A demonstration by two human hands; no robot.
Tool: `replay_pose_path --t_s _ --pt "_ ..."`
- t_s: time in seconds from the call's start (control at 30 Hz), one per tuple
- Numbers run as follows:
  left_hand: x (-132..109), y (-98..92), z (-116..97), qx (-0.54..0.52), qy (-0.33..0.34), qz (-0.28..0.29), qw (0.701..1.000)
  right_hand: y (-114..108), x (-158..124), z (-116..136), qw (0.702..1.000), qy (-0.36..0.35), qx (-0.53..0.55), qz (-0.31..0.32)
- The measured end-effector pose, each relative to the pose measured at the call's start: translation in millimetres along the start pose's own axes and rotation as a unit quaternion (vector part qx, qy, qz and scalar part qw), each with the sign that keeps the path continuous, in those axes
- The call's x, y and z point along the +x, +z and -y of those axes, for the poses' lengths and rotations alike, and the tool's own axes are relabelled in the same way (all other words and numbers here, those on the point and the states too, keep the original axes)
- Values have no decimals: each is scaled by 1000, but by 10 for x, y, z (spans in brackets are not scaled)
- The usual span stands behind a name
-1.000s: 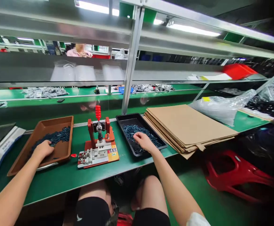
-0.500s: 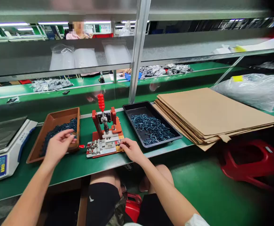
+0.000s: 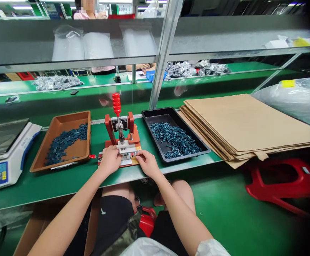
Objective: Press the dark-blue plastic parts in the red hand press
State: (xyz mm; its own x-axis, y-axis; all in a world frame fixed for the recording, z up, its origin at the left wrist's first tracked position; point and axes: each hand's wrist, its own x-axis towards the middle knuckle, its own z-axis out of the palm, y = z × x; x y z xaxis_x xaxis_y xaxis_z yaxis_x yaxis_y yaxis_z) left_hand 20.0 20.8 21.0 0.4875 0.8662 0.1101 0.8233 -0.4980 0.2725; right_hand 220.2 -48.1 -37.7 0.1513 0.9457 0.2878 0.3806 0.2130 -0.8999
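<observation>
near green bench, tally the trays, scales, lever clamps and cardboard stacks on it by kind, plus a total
Trays: 2 (brown tray, black tray)
Scale: 1
Lever clamp: 1
Cardboard stack: 1
Total: 5

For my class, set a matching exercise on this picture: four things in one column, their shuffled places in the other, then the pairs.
Things
1. Brown tray
2. Black tray
3. Red-handled clamp
4. Scale

Places
A. Between the two trays
B. Farthest left of the four
C. Just left of the cardboard stack
D. Between scale and clamp

Pairs: 1-D, 2-C, 3-A, 4-B
</observation>
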Motion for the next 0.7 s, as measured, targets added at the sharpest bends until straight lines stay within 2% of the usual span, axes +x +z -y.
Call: replay_pose_path --t_s 0.13,0.2,0.3,0.4,0.53,0.7 --pt "26 -53 -32 3 4 48 999 22 3 -58 999 33 34 -4" --pt "42 -66 -57 9 -12 50 999 26 14 -69 997 45 64 -4" --pt "43 -76 -80 14 -32 43 998 32 65 -31 999 9 53 2" --pt "26 -98 -53 0 -10 55 998 75 156 20 1000 -25 4 0" --pt "25 -127 13 -25 8 72 997 154 281 43 999 -9 -6 37" --pt "48 -123 20 -23 3 72 997 143 355 73 996 -23 16 84"
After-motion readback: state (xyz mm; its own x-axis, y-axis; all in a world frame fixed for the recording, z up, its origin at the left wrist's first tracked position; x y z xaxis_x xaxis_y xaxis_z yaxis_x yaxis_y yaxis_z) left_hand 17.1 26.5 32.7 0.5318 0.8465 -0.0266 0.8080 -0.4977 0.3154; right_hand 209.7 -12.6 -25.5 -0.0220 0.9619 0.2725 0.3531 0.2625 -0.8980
